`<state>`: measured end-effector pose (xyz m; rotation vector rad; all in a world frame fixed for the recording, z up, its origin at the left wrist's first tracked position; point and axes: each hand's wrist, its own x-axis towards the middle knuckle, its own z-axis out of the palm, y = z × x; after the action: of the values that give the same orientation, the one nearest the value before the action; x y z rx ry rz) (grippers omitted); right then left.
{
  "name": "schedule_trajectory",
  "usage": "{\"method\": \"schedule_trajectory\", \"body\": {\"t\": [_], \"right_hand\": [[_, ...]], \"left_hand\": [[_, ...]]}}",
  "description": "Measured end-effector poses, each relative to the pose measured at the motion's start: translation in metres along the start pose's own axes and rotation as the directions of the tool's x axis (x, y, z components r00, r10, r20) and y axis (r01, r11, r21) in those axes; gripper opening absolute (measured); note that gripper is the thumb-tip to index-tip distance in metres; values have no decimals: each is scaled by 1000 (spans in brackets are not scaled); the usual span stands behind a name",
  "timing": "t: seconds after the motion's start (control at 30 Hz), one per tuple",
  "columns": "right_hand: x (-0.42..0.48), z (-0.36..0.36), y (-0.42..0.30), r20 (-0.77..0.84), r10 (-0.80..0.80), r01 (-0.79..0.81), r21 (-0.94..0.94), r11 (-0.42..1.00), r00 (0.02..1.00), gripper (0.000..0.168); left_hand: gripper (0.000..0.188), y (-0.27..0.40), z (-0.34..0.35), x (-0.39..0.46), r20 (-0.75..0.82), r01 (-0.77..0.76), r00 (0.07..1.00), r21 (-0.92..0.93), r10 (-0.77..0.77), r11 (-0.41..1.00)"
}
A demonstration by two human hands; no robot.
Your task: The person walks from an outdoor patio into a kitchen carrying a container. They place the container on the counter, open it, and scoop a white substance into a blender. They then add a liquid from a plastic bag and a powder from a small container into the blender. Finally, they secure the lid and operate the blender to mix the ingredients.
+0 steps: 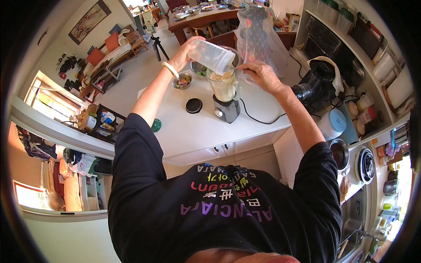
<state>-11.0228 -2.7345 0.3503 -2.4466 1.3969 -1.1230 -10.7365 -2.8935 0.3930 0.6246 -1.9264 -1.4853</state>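
Note:
My left hand [183,55] grips a clear plastic container [210,55], tipped so its mouth points down to the right over the blender jar [223,88]. From the right, my right hand [261,75] pinches the thin handle of a utensil [234,68] at the container's mouth. The utensil's far end is hidden. Pale liquid with a tan, crumbly layer on top fills much of the jar. It stands upright on the blender's dark base [231,111], which has a silver knob. A round black lid [194,105] lies on the white counter [184,131].
Behind the jar stands a metal bowl [198,69] with green leaves; a smaller bowl [182,81] of food pieces is left of it. A power cord [263,123] crosses the counter rightward. A green lid [156,125] sits by the left edge. A plastic-covered object [255,39] stands behind.

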Motion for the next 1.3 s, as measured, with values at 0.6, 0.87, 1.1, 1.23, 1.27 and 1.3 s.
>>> {"method": "schedule_trajectory", "body": {"t": [0.6,0.87,1.1,1.23,1.27,1.3], "right_hand": [[1,-1,1,-6,28,-28,-171,985,1000,20],[-4,0,3,16,33,-30,-137,990,999,20],[-1,3,-3,93,85,-81,-47,996,992,22],[-1,-1,-3,78,10,-3,-90,996,997,22],[-2,0,-2,55,4,0,-76,997,998,21],[-3,3,1,33,-1,3,-63,998,999,21]], "left_hand": [[35,27,13,6,-151,44,989,262,-4,964],[44,21,-13,-4,-256,49,965,-16,-52,999],[44,16,-13,-14,-267,55,961,-60,-69,997],[45,15,-15,-19,-283,53,956,-104,-81,993],[45,16,-17,-20,-275,61,957,-108,-88,992],[46,14,-11,-19,-341,69,934,-122,-108,990]]}}
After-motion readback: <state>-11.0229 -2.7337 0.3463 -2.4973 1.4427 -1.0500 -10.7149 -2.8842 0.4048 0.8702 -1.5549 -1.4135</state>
